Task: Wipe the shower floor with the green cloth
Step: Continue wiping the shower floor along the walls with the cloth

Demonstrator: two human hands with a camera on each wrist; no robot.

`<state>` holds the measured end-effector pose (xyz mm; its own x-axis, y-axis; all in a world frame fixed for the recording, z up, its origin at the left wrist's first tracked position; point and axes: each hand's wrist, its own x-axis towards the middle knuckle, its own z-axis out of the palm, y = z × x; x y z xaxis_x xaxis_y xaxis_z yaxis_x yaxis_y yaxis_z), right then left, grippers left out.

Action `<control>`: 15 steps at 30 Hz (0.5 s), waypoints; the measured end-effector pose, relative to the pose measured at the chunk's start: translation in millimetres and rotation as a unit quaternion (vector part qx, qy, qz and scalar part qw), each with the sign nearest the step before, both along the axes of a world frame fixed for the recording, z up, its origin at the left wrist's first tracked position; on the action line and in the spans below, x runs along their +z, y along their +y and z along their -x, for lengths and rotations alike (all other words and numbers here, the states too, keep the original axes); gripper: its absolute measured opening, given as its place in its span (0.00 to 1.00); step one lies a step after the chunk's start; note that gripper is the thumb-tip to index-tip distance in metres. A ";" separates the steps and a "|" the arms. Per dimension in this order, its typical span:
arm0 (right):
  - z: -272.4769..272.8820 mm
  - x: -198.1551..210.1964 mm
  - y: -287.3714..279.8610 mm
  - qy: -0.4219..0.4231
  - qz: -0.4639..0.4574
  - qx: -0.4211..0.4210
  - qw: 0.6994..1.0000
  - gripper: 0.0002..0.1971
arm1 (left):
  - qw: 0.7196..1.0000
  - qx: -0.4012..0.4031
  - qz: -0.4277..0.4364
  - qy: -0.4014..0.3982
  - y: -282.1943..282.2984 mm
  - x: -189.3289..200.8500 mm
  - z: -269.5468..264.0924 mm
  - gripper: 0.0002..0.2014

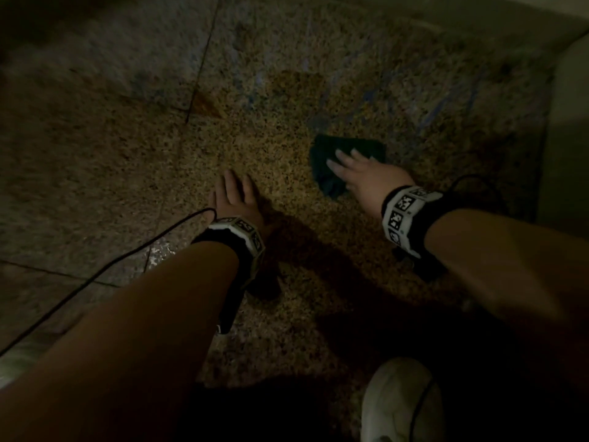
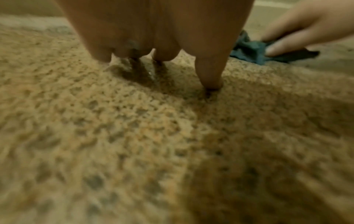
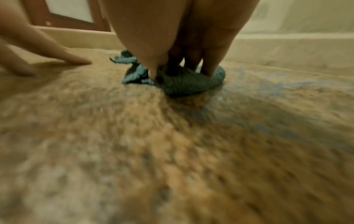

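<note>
- Speckled tan-and-brown stone makes up the shower floor [image 1: 255, 148], crossed by dark grout lines at the upper left of the head view.
- Bluish streaks [image 1: 446, 106] mark the stone beyond the cloth, towards the far right.
- Crumpled into a dark bunch, the green cloth [image 1: 331, 148] lies on the floor in front of the person, right of centre and well short of the pale wall [image 1: 567, 129] at the right edge.
- Resting on top of the cloth, the right hand [image 1: 366, 177] presses it to the stone; its grip is spread, with fairly straight fingers [image 3: 212, 60] pushing down into the fabric rather than closing round it.
- A loose corner of the cloth sticks out on the thumb side, seen in the right wrist view.
- Placed on bare stone, the left hand [image 1: 236, 199] sits near the cloth but apart from it, fingers spread and fingertips [image 2: 210, 81] touching the floor, holding nothing.
- Both wrists carry black bands with white patterned markers [image 1: 404, 215].
- A thin black cable [image 1: 95, 275] trails from the left wrist across the floor to the lower left.
- At the bottom right of the head view, a white shoe [image 1: 398, 403] stands on the floor.
</note>
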<state>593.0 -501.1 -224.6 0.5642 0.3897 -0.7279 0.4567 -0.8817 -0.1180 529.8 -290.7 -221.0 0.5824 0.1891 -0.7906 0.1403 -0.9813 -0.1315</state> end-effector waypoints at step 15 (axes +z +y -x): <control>64.9 8.4 -44.5 0.044 -0.002 0.063 0.997 0.36 | 0.987 -0.154 0.050 0.014 -22.6 10.0 -44.5 0.45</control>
<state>528.1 -545.6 -216.2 0.4442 0.4569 -0.7707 0.5522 -0.8170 -0.1661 574.4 -313.3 -211.0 0.5783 -0.0735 -0.8125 -0.1694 -0.9851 -0.0314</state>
